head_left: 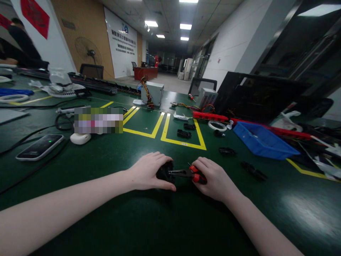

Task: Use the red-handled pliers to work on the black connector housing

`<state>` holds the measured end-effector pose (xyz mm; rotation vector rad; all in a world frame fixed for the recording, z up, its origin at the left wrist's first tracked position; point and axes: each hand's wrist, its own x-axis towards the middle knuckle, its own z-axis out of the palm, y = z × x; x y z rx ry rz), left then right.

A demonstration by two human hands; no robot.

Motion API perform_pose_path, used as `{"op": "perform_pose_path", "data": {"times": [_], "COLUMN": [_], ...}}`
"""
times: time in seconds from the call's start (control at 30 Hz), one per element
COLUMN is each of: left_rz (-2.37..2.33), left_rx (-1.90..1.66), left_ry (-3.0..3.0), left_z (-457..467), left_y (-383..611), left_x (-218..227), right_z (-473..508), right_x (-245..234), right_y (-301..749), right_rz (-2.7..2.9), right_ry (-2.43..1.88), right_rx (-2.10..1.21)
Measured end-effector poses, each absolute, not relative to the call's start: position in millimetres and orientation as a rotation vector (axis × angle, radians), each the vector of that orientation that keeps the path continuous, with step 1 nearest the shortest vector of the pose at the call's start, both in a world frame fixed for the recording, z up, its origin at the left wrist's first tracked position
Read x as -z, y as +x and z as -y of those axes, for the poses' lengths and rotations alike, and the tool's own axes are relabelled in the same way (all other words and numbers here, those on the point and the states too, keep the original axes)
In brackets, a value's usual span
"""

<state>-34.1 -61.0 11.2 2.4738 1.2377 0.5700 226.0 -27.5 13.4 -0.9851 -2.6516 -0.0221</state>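
My left hand (150, 171) is closed around a small black plastic part (164, 172), gripping it between thumb and fingers just above the green table. In my right hand (213, 176) is a pair of long-nose pliers (183, 172) with red and black handles. The pliers' jaws point left, and their tips reach the black part; whether they pinch anything there is too small to tell. Similar black parts lie beyond and to the right: one black part (184, 133) inside the taped rectangle, another black piece (227, 151) outside it, and a longer black piece (253, 170) farther right.
A blue tray (266, 140) stands at the right, near a white ring of tape or cable (217, 125). A phone-like device (39, 147) and black cables lie at the left. Metal power supply boxes (156, 94) stand at the back. A person (22, 39) is at the far left.
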Motion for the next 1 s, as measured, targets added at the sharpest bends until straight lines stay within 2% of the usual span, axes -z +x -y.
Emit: {"op": "perform_pose_path", "data": {"times": [0.33,1.0], "left_rz": [-1.245,-1.262], "left_rx": [-0.64,-0.758], "left_ry": [2.432,2.405], "left_z": [70.4,64.2], "left_y": [-32.9,-33.4], "left_x": [-19.8,-8.3], "right_z": [29.2,28.3], "right_x": [-15.6,-11.9], "right_y": [223.8,225.8], "right_rz": [2.633,2.572], "right_ry": [-1.017,-1.054], "right_rx": [-0.07,-0.068]}}
